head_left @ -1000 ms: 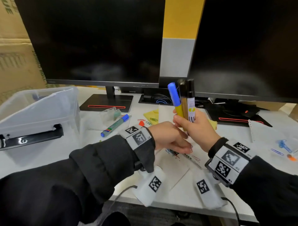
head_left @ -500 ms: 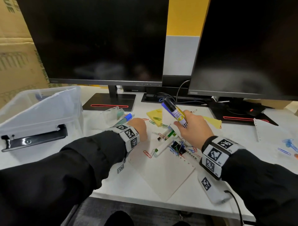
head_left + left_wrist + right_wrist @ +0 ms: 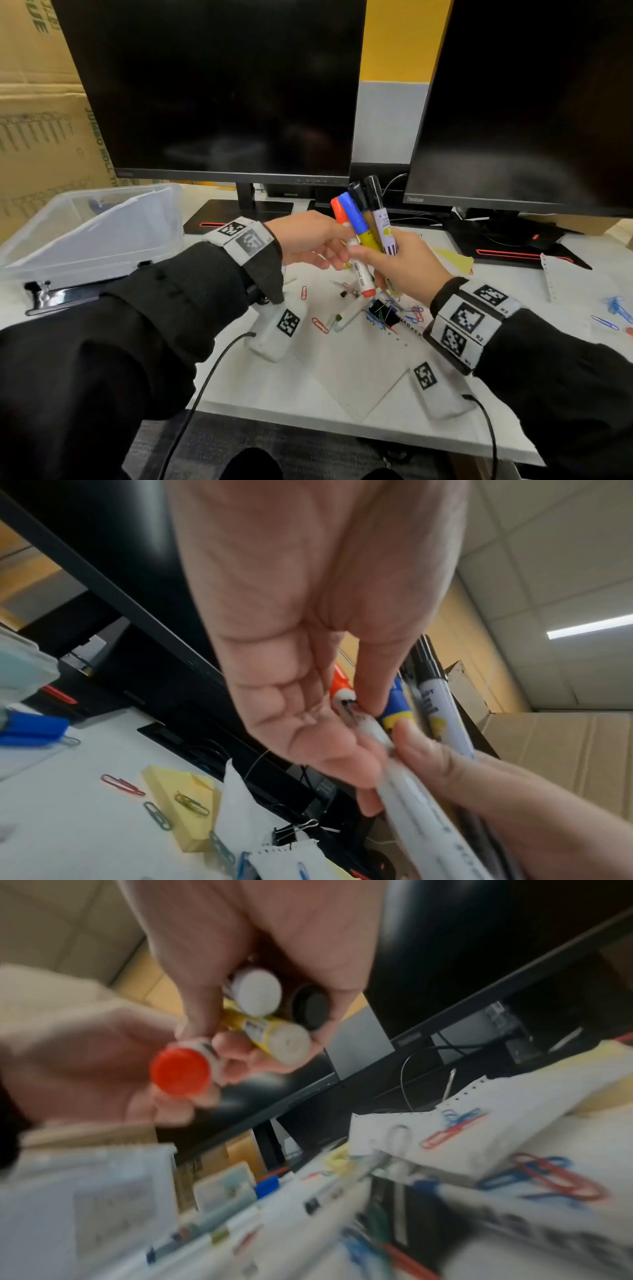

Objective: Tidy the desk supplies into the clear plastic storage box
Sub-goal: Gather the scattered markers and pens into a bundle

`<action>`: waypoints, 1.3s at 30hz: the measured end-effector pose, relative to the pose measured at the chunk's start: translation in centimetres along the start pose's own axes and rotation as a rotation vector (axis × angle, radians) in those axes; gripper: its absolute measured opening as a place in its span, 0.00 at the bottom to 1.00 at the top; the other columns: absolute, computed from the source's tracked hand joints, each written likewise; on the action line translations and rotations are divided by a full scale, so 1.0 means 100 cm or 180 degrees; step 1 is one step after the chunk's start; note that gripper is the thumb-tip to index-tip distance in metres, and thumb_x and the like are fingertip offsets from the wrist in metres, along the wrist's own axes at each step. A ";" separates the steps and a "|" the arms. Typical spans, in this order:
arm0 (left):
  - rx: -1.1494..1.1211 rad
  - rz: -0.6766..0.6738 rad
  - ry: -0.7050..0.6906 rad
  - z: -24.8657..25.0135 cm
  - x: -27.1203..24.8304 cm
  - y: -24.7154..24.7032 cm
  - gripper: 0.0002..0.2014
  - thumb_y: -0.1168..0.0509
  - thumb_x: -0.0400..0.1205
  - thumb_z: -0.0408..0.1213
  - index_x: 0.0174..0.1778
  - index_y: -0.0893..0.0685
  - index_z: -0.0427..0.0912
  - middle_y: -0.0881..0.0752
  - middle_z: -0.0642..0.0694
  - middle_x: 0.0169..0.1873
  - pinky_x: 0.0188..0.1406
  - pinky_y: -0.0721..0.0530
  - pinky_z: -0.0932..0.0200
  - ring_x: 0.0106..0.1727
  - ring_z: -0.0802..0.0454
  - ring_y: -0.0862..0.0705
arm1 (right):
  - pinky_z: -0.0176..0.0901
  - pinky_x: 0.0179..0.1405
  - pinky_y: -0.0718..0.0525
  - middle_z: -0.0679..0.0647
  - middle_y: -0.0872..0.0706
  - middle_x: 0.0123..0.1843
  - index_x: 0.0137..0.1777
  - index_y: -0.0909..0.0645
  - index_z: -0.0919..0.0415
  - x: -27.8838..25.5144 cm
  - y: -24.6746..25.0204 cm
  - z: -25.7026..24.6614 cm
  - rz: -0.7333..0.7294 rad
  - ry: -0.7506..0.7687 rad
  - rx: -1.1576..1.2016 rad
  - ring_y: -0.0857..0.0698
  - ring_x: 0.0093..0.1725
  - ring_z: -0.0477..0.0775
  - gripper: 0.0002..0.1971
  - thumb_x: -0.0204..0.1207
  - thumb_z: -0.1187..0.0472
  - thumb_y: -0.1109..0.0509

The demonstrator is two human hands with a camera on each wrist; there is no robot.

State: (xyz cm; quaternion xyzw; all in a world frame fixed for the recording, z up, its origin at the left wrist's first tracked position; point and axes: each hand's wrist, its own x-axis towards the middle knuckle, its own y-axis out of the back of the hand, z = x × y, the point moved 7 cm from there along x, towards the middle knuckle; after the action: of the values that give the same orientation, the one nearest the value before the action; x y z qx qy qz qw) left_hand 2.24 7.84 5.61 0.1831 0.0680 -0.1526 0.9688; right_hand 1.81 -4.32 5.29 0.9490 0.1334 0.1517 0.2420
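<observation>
Raised off the bench since before, the left hand (image 3: pixel 310 240) pinches an orange-capped marker (image 3: pixel 352 250) against the marker bundle (image 3: pixel 371 222) gripped in the right hand's (image 3: pixel 407 267) curled fingers (image 3: pixel 416 739).

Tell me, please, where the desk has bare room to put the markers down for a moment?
Bare desk lies at the near edge, between the clear box and the paper sheet. Under the hands it is crowded with paper clips, a binder clip and pens.

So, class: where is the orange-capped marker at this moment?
In the head view the orange-capped marker is held above the desk's middle, leftmost in the upright bundle beside the blue-capped marker, pinched by the left hand against the right hand.
</observation>
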 end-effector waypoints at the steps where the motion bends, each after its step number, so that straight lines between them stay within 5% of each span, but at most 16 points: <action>1: -0.0086 -0.0001 -0.0047 0.000 -0.001 0.000 0.10 0.43 0.86 0.41 0.50 0.18 0.41 0.14 0.47 0.32 0.30 0.20 0.66 0.33 0.55 0.16 | 0.29 0.16 0.26 0.46 0.20 0.19 0.37 0.21 0.53 0.002 -0.001 0.000 -0.0030 -0.0084 0.0032 0.24 0.15 0.41 0.07 0.72 0.55 0.27; 4: 0.0123 0.0327 -0.0178 -0.004 -0.002 0.010 0.12 0.46 0.87 0.39 0.55 0.18 0.41 0.11 0.47 0.42 0.35 0.20 0.65 0.39 0.54 0.14 | 0.29 0.15 0.28 0.53 0.18 0.26 0.33 0.22 0.56 0.004 -0.005 0.006 -0.0041 -0.0272 -0.0287 0.24 0.14 0.41 0.08 0.70 0.62 0.26; 7: 0.2138 0.1069 -0.0094 -0.013 0.002 0.037 0.15 0.43 0.84 0.43 0.57 0.16 0.39 0.12 0.45 0.50 0.43 0.21 0.62 0.48 0.50 0.14 | 0.33 0.22 0.27 0.53 0.16 0.28 0.30 0.23 0.56 0.002 -0.004 0.008 0.0140 -0.0278 -0.0741 0.23 0.19 0.43 0.09 0.70 0.60 0.28; 10: 0.3762 0.0848 0.0848 -0.055 0.007 0.055 0.19 0.43 0.84 0.46 0.61 0.20 0.34 0.16 0.41 0.57 0.55 0.22 0.57 0.59 0.44 0.18 | 0.37 0.24 0.30 0.51 0.23 0.24 0.26 0.28 0.56 -0.001 0.003 0.013 0.0294 -0.0396 -0.0704 0.27 0.22 0.48 0.14 0.70 0.58 0.29; 12: 0.4078 0.0680 0.1194 -0.078 0.009 0.062 0.22 0.44 0.84 0.48 0.64 0.22 0.33 0.18 0.40 0.54 0.60 0.22 0.56 0.59 0.44 0.19 | 0.37 0.23 0.31 0.53 0.26 0.24 0.27 0.30 0.58 -0.002 0.005 0.018 0.0281 -0.0472 -0.0707 0.29 0.21 0.50 0.15 0.70 0.58 0.29; 17: 0.3851 0.1212 0.1125 -0.073 0.008 0.077 0.21 0.40 0.82 0.39 0.71 0.29 0.35 0.21 0.38 0.64 0.61 0.21 0.53 0.63 0.43 0.20 | 0.39 0.28 0.24 0.56 0.18 0.27 0.33 0.24 0.62 -0.003 0.010 0.031 0.0371 -0.0614 -0.0850 0.23 0.25 0.53 0.10 0.73 0.60 0.32; 20: 0.4015 0.0863 0.1374 -0.079 0.004 0.069 0.18 0.44 0.85 0.33 0.70 0.27 0.33 0.20 0.38 0.66 0.64 0.23 0.58 0.67 0.44 0.21 | 0.43 0.35 0.16 0.62 0.11 0.39 0.37 0.25 0.61 -0.004 0.008 0.041 0.0370 -0.0840 -0.0510 0.14 0.33 0.56 0.05 0.74 0.65 0.35; 24: 0.3936 0.0795 0.1283 -0.071 0.001 0.058 0.16 0.44 0.85 0.34 0.66 0.24 0.31 0.19 0.41 0.46 0.61 0.22 0.59 0.56 0.47 0.20 | 0.40 0.26 0.17 0.64 0.13 0.42 0.38 0.26 0.61 -0.002 0.008 0.048 0.0360 -0.0919 -0.0086 0.18 0.27 0.52 0.06 0.76 0.68 0.34; 29: 0.2522 0.1070 0.1050 -0.059 0.006 0.068 0.16 0.41 0.83 0.35 0.64 0.23 0.31 0.20 0.43 0.40 0.30 0.22 0.64 0.36 0.52 0.20 | 0.33 0.21 0.19 0.54 0.18 0.30 0.44 0.23 0.64 0.002 0.013 0.047 0.0442 -0.0829 0.0274 0.21 0.22 0.47 0.08 0.75 0.60 0.29; 34: 0.0171 0.0201 -0.0031 -0.012 -0.007 0.014 0.13 0.39 0.83 0.34 0.62 0.20 0.35 0.19 0.44 0.44 0.38 0.13 0.67 0.42 0.55 0.19 | 0.39 0.25 0.16 0.55 0.20 0.29 0.41 0.21 0.61 0.005 0.003 0.041 0.0532 -0.0862 0.2024 0.19 0.24 0.48 0.07 0.70 0.60 0.26; 36: -0.0083 -0.0135 -0.0249 0.004 -0.011 -0.013 0.12 0.39 0.84 0.34 0.61 0.19 0.39 0.17 0.43 0.46 0.42 0.13 0.65 0.44 0.54 0.18 | 0.42 0.29 0.15 0.55 0.17 0.31 0.43 0.18 0.61 0.008 -0.004 0.035 0.0471 -0.0804 0.2378 0.17 0.27 0.49 0.09 0.68 0.56 0.26; 39: 0.0151 0.0095 -0.0431 0.010 -0.006 -0.033 0.13 0.39 0.84 0.32 0.63 0.20 0.38 0.15 0.42 0.49 0.41 0.15 0.65 0.46 0.51 0.16 | 0.52 0.41 0.12 0.57 0.12 0.39 0.51 0.17 0.61 0.011 -0.012 0.033 0.0406 -0.0799 0.2480 0.13 0.35 0.53 0.14 0.69 0.54 0.26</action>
State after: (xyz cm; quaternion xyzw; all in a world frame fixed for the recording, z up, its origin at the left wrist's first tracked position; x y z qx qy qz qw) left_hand 0.72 4.68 5.56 0.1962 -0.0040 -0.1517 0.9687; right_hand 3.76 -4.32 2.12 0.9871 0.0911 -0.0123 -0.1308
